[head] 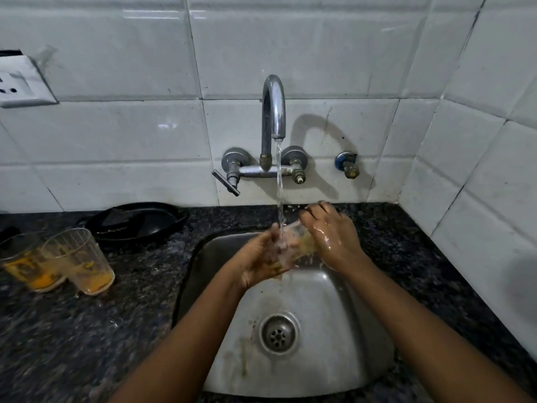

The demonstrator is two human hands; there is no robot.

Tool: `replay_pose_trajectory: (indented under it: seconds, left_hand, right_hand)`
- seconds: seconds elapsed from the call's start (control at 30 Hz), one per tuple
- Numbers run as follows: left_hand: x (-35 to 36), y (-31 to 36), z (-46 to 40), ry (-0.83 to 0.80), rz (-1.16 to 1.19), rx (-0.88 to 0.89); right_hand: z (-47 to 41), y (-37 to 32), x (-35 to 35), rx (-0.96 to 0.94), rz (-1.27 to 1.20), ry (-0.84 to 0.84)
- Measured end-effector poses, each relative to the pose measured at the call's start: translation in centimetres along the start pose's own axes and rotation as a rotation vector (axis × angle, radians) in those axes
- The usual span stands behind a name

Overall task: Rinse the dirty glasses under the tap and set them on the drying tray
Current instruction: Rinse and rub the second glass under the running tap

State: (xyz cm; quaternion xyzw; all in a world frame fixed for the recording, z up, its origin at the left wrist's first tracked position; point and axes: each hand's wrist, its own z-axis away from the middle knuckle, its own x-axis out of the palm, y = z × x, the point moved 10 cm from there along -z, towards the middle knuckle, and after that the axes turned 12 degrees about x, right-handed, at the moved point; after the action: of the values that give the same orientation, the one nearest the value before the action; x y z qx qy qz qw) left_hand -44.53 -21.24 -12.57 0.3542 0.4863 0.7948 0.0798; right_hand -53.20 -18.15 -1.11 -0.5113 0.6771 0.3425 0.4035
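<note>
Water runs from the steel tap [274, 112] onto a clear glass [293, 242] that lies on its side over the sink [334, 330]. My left hand [258, 263] cups the glass from below and the left, fingers curled round it. My right hand [331, 234] grips its other end from the right, wet. Two more dirty glasses [78, 260] with orange residue stand on the dark granite counter [87, 330] at the left, the further one [26, 263] partly cut by the frame edge.
A black tray [136, 222] lies on the counter behind the glasses, against the tiled wall. A wall socket [20, 82] sits at upper left. The tap lever [225, 181] and a blue-capped valve [347, 164] jut from the wall. The sink drain [279, 334] is below my arms.
</note>
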Motion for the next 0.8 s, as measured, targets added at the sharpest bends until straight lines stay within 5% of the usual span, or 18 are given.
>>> replay_pose_trajectory:
  seconds: [0.13,0.3,0.4,0.53,0.63,0.7,0.8]
  left_hand:
    - [-1.5,-1.7,0.0,0.189,0.023,-0.096]
    - [-2.8,2.0,-0.3,0.485,-0.138,0.207]
    - [-2.3,5.2,0.5,0.475,-0.381,0.442]
    - [-0.9,6.8,1.0,0.303,-0.462,0.559]
    - [-0.3,6.7,1.2,0.186,-0.438,0.555]
    - [-0.4,6.1,0.7,0.21,-0.507,0.47]
    - [-1.1,6.1,0.1,0.414,-0.646,0.345]
  right_hand:
    - [0.7,-2.7,-0.6,-0.062,0.279,0.145]
    - [3.1,-5.1,1.0,-0.136,0.272,0.118]
    - [2.7,-3.4,1.7,-0.018,-0.053,-0.16]
    - [4.3,-1.9,5.3,0.358,-0.971,-0.835]
    - [5.6,-1.4,6.3,0.51,-1.227,-1.023]
    - [5.9,-1.4,6.3,0.538,-1.056,-0.953]
    - [4.6,-2.9,3.6,0.312,-0.19,-0.497]
